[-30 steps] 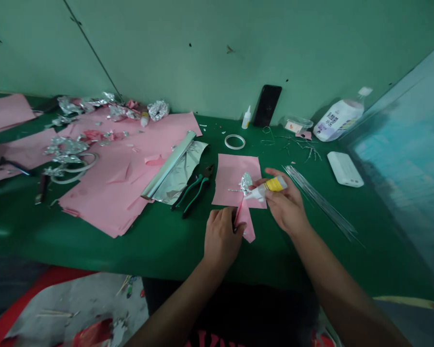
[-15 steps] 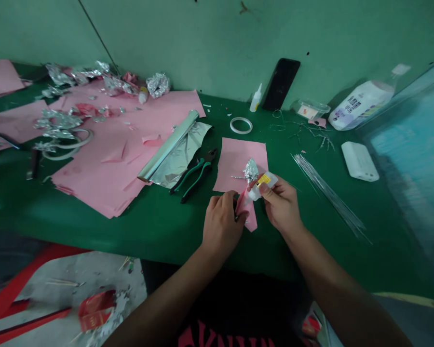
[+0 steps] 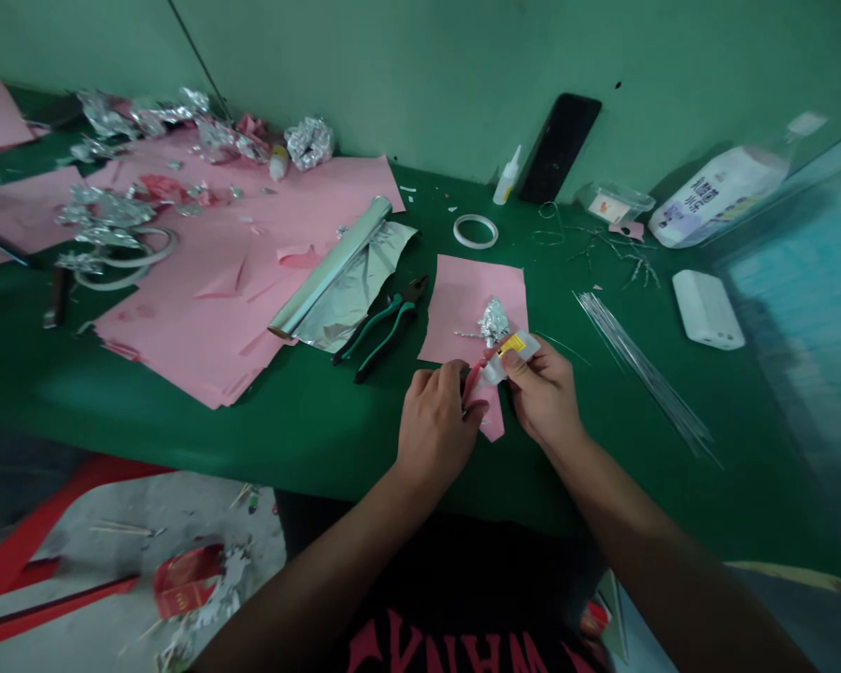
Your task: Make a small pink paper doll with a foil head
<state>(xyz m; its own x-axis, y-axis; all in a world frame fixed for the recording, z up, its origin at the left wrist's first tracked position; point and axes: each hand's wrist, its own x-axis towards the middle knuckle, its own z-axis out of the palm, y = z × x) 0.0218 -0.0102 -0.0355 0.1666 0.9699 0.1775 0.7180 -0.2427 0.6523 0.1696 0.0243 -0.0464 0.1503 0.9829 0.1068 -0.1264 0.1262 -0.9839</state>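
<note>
My right hand [image 3: 548,391] is closed around a small white glue bottle [image 3: 525,346] with a yellow label, tipped down toward my left hand. In my left hand [image 3: 440,416] the fingers pinch a folded strip of pink paper [image 3: 491,422]. The bottle's lower end meets the paper, and its tip is hidden there. Just beyond the bottle a crumpled foil piece [image 3: 494,321] with thin twisted foil limbs lies over a pink paper sheet [image 3: 455,299]. Whether the strip is attached to the foil piece I cannot tell.
Pliers [image 3: 385,332] and a foil roll [image 3: 333,266] lie to the left, beside stacked pink sheets [image 3: 203,346]. A tape ring [image 3: 475,231], another glue bottle [image 3: 506,178] and a leaning phone [image 3: 561,148] are behind. Thin wires [image 3: 641,369] and a white box-shaped device [image 3: 707,309] lie right.
The whole view has shifted slightly. The glue bottle now leans a little closer over the pink strip; both hands keep their hold.
</note>
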